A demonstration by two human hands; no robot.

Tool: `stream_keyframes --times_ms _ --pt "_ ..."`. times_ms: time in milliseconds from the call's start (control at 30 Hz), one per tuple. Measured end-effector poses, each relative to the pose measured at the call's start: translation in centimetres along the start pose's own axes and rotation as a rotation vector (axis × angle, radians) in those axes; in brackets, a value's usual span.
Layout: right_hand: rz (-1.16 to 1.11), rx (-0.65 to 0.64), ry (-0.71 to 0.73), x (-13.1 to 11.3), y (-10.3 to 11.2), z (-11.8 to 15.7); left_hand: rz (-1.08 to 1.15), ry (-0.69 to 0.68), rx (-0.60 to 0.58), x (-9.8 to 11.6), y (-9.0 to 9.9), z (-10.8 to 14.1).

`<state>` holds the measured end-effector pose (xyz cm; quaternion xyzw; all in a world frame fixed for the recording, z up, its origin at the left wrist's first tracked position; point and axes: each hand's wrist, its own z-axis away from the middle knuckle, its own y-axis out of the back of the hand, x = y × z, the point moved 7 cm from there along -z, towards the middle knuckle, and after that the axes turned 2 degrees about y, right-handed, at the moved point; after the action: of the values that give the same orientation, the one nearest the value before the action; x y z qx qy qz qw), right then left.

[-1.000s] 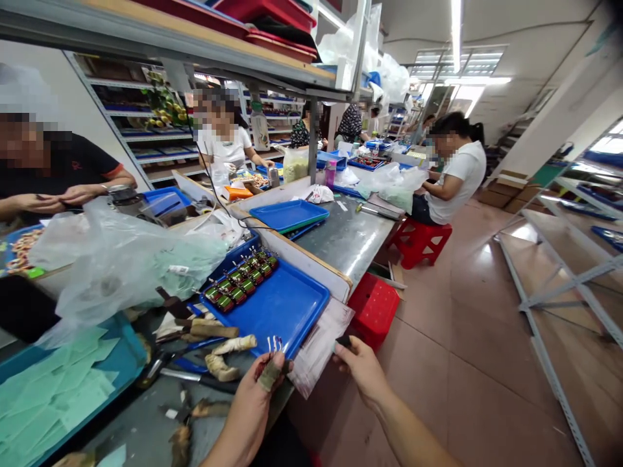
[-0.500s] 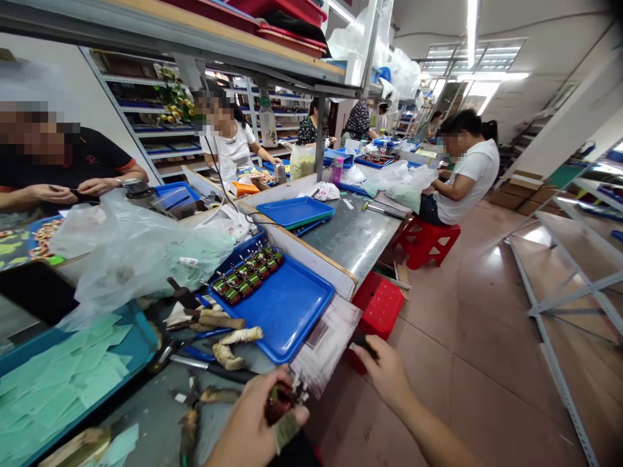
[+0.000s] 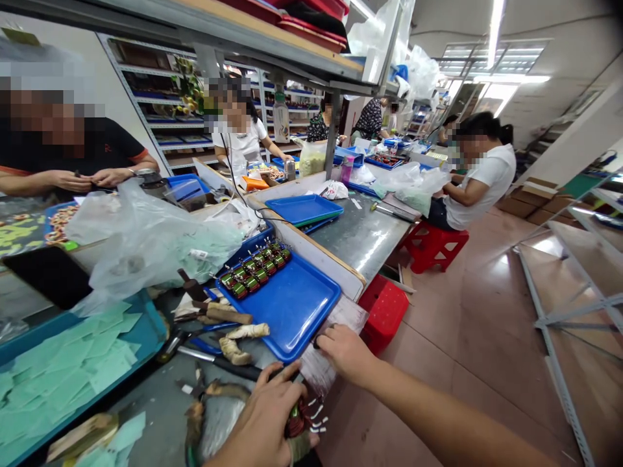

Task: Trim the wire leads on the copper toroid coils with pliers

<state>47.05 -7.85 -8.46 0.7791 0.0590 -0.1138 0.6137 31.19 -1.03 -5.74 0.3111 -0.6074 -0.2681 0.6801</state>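
My left hand (image 3: 272,408), low in the middle, is closed around a wound coil (image 3: 298,418) with red wire, a green band and white-tipped leads sticking out to the right. A strip of tan tape wraps a finger of that hand. My right hand (image 3: 343,350) is pinched shut just right of the near corner of the blue tray (image 3: 302,305). A small dark thing shows at its fingertips; its kind is hidden. Similar green-banded coils (image 3: 253,269) stand in rows at the tray's far left side.
Pliers with wrapped handles (image 3: 233,344) and other tools lie left of the tray. A teal tray (image 3: 156,324) holds green paper sheets (image 3: 73,370). A plastic bag (image 3: 160,240) lies behind. A red stool (image 3: 387,311) stands right of the bench. Several co-workers sit around.
My right hand has moved left and slightly up, towards the tray's near corner. My left hand has turned over the coil, its back now facing up. The view has shifted slightly.
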Motion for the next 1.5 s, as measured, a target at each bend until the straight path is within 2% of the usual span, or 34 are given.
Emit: stream_keyframes --times_ms 133,300,433,533,600,700,767,833,933,1000,1100,1233,1367,1500 --pt "0.043 -0.019 0.028 -0.4 0.1 -0.3 -0.009 -0.001 0.08 -0.4 0.9 -0.4" --pt "0.063 -0.061 0.066 -0.6 -0.2 -0.9 0.011 0.049 0.083 -1.8 1.0 -1.1" --pt "0.06 -0.088 0.071 2.9 1.3 -0.8 0.009 0.105 0.07 -2.2 1.0 -1.1" --pt "0.078 -0.053 -0.008 5.2 2.7 -0.4 0.017 0.149 0.062 -2.2 1.1 -1.2" --pt "0.065 -0.047 -0.017 4.5 2.3 -0.4 0.026 0.161 0.055 -2.1 1.2 -1.2" --pt "-0.014 -0.093 0.059 2.1 0.2 -0.9 0.032 0.163 0.054 -2.0 1.4 -1.3" --pt "-0.06 -0.09 0.049 2.5 0.1 -1.0 0.038 0.162 0.053 -2.0 1.5 -1.2" --pt "-0.079 -0.032 -0.05 5.1 1.9 -0.2 0.046 0.178 0.046 -2.2 1.4 -1.2" --pt "-0.101 0.113 -0.254 9.4 6.1 3.1 0.051 0.209 0.043 -2.2 1.4 -1.1" --pt "-0.139 0.208 -0.384 10.3 7.5 5.8 0.049 0.202 0.049 -2.0 1.5 -1.1" --pt "-0.272 0.261 -0.493 8.5 6.3 8.1 0.047 0.175 0.068 -1.8 1.7 -1.0" --pt "-0.465 0.244 -0.493 5.0 3.5 7.4 0.049 0.16 0.066 -1.9 1.6 -0.9" --pt "-0.504 0.244 -0.449 4.0 3.6 6.0 0.05 0.147 0.061 -2.0 1.5 -0.9" --pt "-0.388 0.242 -0.345 3.1 4.2 4.8 0.049 0.158 0.061 -2.1 1.4 -0.8"
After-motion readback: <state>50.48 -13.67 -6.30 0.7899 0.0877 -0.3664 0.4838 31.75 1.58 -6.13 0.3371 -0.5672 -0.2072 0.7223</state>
